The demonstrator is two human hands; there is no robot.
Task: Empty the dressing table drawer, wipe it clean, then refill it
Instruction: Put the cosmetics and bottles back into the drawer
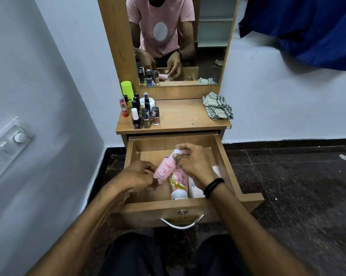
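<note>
Pink plastic is the trouble spot: a small pink bottle (164, 168) is held tilted over the open drawer (223, 156), the left hand (137, 177) pinching its base at about 7 o'clock and the right hand (194, 163) closed on its pale cap at about 1 o'clock, so both hands are clamped on one thing. Going left to right, the first hazard sits on the bench (184, 116) at 11 o'clock of the drawer, where a tight cluster of nail-polish bottles (146, 118) and a green can (127, 90) stand upright and close together; setting the bottle down among them could topple the narrow ones like skittles. Next, the bottle itself: if the right hand twists while it lifts, the cap could loosen and the contents leak into the drawer, though I cannot tell whether the cap is tight. Directly beneath lies a pink tube (179, 183), touching or almost touching the bottle, and it may roll when things shift. At 3 o'clock inside the drawer something pale (196, 189) lies half hidden under the right wrist and could be dragged along. Farthest right, at 1 o'clock on the bench, the checked cloth (217, 108) lies near the edge, where a careless reach might push it off.
</note>
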